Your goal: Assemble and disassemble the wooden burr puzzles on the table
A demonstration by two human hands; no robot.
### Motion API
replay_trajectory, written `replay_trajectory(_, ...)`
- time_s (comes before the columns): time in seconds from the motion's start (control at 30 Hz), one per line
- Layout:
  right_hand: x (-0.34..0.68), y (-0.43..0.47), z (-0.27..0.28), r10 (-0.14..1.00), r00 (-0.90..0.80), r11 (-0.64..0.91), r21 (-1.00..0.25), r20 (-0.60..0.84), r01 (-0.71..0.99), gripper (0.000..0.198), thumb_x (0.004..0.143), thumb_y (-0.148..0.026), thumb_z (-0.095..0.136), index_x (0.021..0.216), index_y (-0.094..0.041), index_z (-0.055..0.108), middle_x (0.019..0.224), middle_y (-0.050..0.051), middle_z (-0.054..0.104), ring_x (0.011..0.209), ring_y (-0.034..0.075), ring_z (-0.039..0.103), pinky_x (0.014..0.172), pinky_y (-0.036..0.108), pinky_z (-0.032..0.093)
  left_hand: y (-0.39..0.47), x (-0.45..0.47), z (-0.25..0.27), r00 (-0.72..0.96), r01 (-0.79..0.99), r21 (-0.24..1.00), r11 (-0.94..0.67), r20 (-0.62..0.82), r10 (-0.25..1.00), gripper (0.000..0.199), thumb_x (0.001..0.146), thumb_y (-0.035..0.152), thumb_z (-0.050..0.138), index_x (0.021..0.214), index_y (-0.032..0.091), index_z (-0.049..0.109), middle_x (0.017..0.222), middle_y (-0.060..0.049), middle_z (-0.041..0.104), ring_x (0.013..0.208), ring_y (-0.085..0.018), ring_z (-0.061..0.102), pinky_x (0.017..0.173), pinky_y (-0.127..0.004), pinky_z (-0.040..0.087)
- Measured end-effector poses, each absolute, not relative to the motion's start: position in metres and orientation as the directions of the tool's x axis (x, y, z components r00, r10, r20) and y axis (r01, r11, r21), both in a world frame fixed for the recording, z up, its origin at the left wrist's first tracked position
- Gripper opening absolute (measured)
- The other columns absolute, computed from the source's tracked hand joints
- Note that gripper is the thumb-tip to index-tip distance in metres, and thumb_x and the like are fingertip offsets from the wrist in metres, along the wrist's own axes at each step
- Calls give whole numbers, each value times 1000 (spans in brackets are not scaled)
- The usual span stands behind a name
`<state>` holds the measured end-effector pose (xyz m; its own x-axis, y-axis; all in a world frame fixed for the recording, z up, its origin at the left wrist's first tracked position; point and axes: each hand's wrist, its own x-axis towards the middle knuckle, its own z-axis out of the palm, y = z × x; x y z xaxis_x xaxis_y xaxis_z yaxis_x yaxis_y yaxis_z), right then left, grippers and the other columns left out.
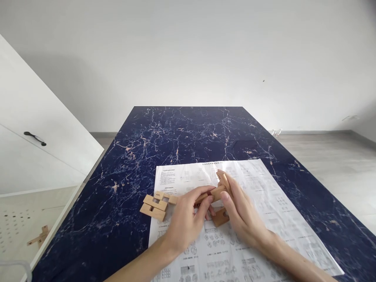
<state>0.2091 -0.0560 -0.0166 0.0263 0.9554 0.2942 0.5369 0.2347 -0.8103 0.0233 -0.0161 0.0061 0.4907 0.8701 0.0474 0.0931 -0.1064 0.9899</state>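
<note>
Head view: left hand [185, 221] and right hand [239, 211] both closed on a light-brown notched wooden puzzle assembly [216, 192], held at table centre over a white printed instruction sheet [264, 196]. Loose interlocked wooden puzzle pieces [157, 204] lie at 9 o'clock of the left hand, on the dark-blue marbled tabletop [182, 133].

A single view comes from a camera worn on the head, looking forward and down along the dark marbled surface [188, 129] toward the white wall at 12 o'clock. It sits close above the near end, where a printed sheet [264, 184] fills the lower middle. A white cabinet [38, 129] edges in at 9 o'clock, and bare floor [331, 160] shows at 3 o'clock.
</note>
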Motion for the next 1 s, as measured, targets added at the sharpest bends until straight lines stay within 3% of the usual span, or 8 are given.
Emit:
replay_trajectory(0.07,208,-55,-19,951,2,253,-781,310,571,56,114,-45,49,166,-30,35,137,15,68,126,32,69,102,52,61,-17,23,7,482,88,988,-127,69,873,29,111,40,58,130,22,71,93,-4,79,78,-19,73,76,-35,62)
replay_trajectory(0.13,207,-55,-19,945,-5,266,-761,327,592,59,112,-43,52,167,-28,34,132,15,69,123,33,70,100,53,63,-17,23,7,477,92,987,-133,74,876,28,111,39,58,130,23,71,96,-4,79,79,-19,73,77,-34,63)
replay_trajectory(0.27,203,-58,-17,943,0,267,-758,332,595,59,113,-38,49,168,-26,31,126,15,69,111,30,74,88,49,68,-19,23,7,476,98,984,-149,85,876,27,112,39,57,130,24,71,96,-3,78,79,-18,73,77,-34,64)
replay_trajectory(0.37,198,-60,-16,939,19,255,-730,344,634,60,113,-38,47,169,-24,31,138,19,65,114,32,74,81,47,70,-20,24,5,465,96,979,-181,117,878,25,111,33,56,130,24,70,103,-4,79,84,-19,75,80,-35,64)
replay_trajectory(0.47,195,-61,-17,927,15,271,-695,376,666,60,114,-38,47,170,-24,31,151,20,59,126,35,70,91,51,69,-20,25,4,459,94,977,-191,127,879,24,111,29,56,129,23,69,107,-5,80,87,-19,76,82,-36,65)
replay_trajectory(0.67,199,-58,-21,923,10,299,-734,384,610,54,117,-35,40,170,-31,31,155,16,60,141,34,62,111,59,60,-18,25,7,485,75,985,-155,100,869,25,112,37,56,128,23,69,92,-3,77,78,-19,74,75,-34,62)
replay_trajectory(0.83,201,-55,-19,954,73,221,-845,291,488,49,118,-40,38,167,-34,37,159,16,57,137,31,66,105,52,64,-19,25,8,499,87,985,-151,88,862,30,113,43,53,132,23,65,93,-4,78,80,-21,75,71,-34,60)
replay_trajectory(1.0,208,-52,-16,924,164,226,-840,345,493,48,117,-42,40,164,-34,41,154,15,60,141,32,63,109,56,59,-20,25,9,529,83,991,-102,43,847,36,114,49,47,130,20,61,86,-2,73,68,-17,69,71,-32,59)
